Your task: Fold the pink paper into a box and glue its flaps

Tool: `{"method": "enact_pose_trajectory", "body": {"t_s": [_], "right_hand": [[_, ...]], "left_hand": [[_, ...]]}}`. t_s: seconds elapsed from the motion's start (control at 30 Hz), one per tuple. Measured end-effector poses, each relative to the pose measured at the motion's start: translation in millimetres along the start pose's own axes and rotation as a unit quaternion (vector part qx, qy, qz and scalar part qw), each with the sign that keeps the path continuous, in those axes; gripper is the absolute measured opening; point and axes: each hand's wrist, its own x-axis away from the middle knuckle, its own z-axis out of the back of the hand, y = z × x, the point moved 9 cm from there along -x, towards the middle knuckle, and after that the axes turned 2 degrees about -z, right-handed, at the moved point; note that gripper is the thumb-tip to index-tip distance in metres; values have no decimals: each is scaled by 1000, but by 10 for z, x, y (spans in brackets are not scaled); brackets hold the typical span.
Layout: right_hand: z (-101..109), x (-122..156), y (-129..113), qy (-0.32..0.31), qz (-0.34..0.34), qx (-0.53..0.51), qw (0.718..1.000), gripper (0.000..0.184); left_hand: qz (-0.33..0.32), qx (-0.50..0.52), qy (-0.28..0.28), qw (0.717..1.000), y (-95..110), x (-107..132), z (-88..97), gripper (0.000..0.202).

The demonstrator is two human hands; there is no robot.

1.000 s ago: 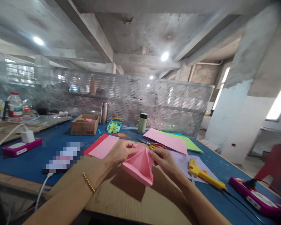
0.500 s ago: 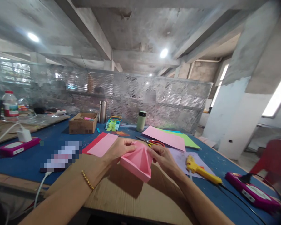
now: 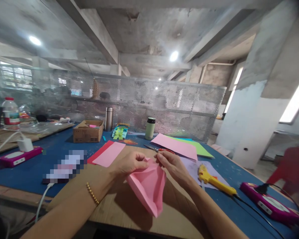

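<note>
Both of my hands hold a folded pink paper piece (image 3: 149, 186) above a brown cardboard sheet (image 3: 129, 212) on the blue table. My left hand (image 3: 129, 164) pinches the paper's upper left edge, fingers closed. My right hand (image 3: 170, 164) pinches its top right corner, fingers closed. The paper hangs down to a point toward me. A bead bracelet (image 3: 92, 194) circles my left wrist.
A yellow glue gun (image 3: 213, 182) lies right of my hands, red-handled scissors (image 3: 161, 150) behind them. Pink, red and green paper sheets (image 3: 178, 146), a cardboard box (image 3: 87, 131), a steel flask (image 3: 109, 119) and a green flask (image 3: 150, 128) stand further back. Magenta devices (image 3: 269, 204) lie at both sides.
The pink paper has collapsed from a wide open shape into a narrower one hanging lower. My hands have come closer together at its top.
</note>
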Motion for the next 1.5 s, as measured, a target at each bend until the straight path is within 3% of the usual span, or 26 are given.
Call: {"method": "enact_pose_trajectory", "body": {"t_s": [0.13, 0.5, 0.7, 0.8, 0.9, 1.03, 1.3, 1.5], "right_hand": [[-186, 26, -77, -79, -14, -11, 997, 30], [-31, 20, 101, -14, -24, -14, 1000, 27], [-49, 23, 96, -32, -29, -34, 998, 36], [-8, 27, 43, -30, -28, -65, 997, 46], [-35, 40, 9, -63, -41, -125, 989, 41], [-120, 61, 10, -114, -60, -170, 977, 37], [-111, 25, 2, -87, -47, -150, 984, 23], [-118, -73, -67, -47, -50, -160, 985, 25]], "left_hand": [[10, -36, -31, 999, -24, 6, -70, 40], [-23, -34, 41, 998, 39, 14, 99, 28], [-29, -27, 35, 999, -20, -17, 126, 32], [-45, -40, 68, 996, -14, -50, 221, 33], [-55, -26, 105, 993, -9, -74, 318, 32], [-33, 33, 94, 994, -47, -88, 293, 36], [-30, 19, 81, 996, 1, -50, 220, 38], [-46, -3, 59, 997, 101, -6, 174, 42]]}}
